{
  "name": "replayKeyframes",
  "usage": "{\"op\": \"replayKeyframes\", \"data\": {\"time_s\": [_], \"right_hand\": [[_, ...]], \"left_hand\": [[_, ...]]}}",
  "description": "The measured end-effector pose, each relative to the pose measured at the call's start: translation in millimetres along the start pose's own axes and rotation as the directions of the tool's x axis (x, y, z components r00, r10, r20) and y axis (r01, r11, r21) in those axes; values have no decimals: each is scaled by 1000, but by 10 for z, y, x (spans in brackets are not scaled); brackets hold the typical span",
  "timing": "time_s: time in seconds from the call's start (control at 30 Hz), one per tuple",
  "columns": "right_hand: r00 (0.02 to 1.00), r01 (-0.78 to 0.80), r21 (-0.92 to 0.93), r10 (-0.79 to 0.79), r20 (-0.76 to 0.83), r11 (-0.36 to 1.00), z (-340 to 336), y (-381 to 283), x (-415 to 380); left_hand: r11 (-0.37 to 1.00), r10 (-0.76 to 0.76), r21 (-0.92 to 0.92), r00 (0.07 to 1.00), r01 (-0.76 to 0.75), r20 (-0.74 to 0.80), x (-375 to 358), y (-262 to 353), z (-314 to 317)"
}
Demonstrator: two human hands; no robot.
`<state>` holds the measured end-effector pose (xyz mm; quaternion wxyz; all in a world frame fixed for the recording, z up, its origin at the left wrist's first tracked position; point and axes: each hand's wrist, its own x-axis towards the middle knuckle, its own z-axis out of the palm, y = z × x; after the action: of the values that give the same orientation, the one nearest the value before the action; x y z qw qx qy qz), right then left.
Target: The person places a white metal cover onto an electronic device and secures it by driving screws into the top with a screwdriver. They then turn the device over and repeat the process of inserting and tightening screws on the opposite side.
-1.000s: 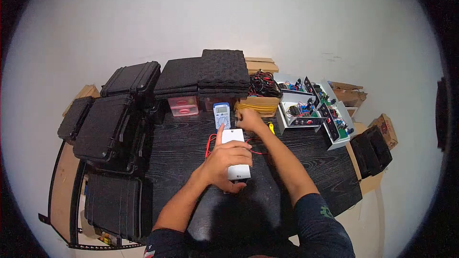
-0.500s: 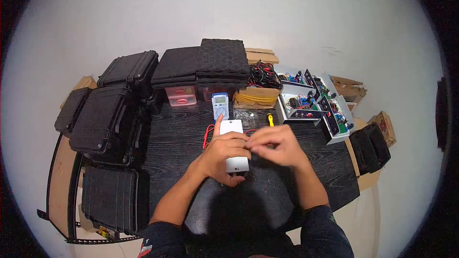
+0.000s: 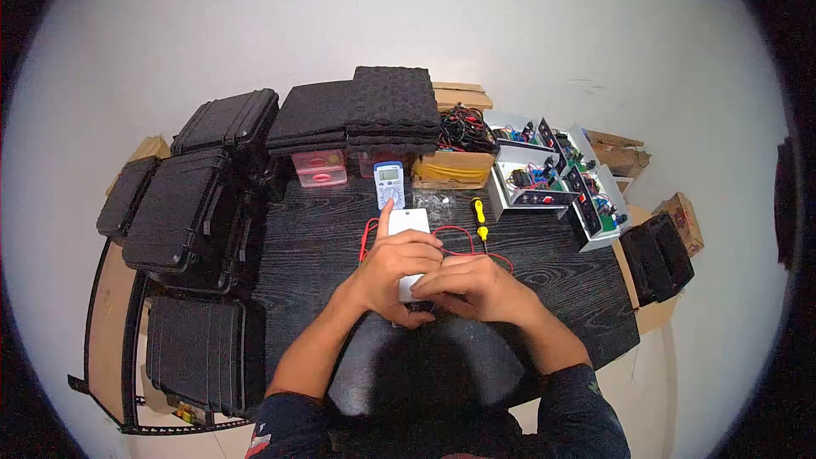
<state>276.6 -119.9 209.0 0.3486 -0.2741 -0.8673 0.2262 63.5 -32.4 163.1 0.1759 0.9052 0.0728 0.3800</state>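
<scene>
A white rectangular box [image 3: 410, 221] with a screw hole at its far end lies in front of me, partly covered by both hands. My left hand [image 3: 393, 270] is wrapped around it from the left, index finger stretched along its side and thumb at the near end. At the near end of the box, my right hand [image 3: 472, 285] has its fingers pinched together against the top face. Whatever those fingertips hold, if anything, is hidden or too small to name. Just beyond the box is a digital multimeter [image 3: 390, 187]; red leads [image 3: 459, 230] run beside the box.
A yellow screwdriver [image 3: 481, 219] lies right of the box. White chassis with exposed circuit boards [image 3: 531, 183] stand at back right, near a carton of cables [image 3: 466, 129]. Black hard cases [image 3: 178, 217] line the left side. Black foam sheets [image 3: 391, 106] rest on pink drawers [image 3: 321, 168].
My right hand has moved down and left, from beside the box's middle onto its near end. The screwdriver now shows fully. My left hand keeps its hold on the box.
</scene>
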Motion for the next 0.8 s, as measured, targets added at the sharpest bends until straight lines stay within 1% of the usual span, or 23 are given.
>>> {"op": "replayKeyframes", "data": {"time_s": [0.13, 0.23, 0.33, 0.43, 0.53, 0.63, 0.73, 0.8], "right_hand": [[999, -45, 4, 45, 18, 999, 6, -28, -13], [999, -49, 29, 49, 6, 998, -17, -94, 1], [996, -91, 34, 91, 21, 995, -17, -156, 26], [991, -133, -8, 133, 29, 991, -44, -190, 19], [996, -77, 19, 76, 43, 997, -65, -186, 36], [997, -77, -50, 77, 2, 996, 0, -132, 35], [1000, 6, -205, -12, -26, 979, 42, -76, 57], [999, 11, -252, -19, -27, 968, 69, -58, 56]], "left_hand": [[1000, 12, -3, 1000, -12, -22, 19, 16, -9], [1000, -5, 2, 1000, 5, -7, 24, 25, -6], [1000, -10, -6, 1000, 10, -6, 22, 35, -8], [1000, -6, 2, 1000, 6, -3, 12, 10, -2], [1000, -5, -8, 1000, 5, -13, 8, 3, 6], [1000, -11, 19, 1000, 11, 1, 18, 25, -13], [1000, 1, 4, 1000, -1, -16, -1, -14, 15], [1000, 6, 10, 1000, -6, -16, -2, -22, 22]]}}
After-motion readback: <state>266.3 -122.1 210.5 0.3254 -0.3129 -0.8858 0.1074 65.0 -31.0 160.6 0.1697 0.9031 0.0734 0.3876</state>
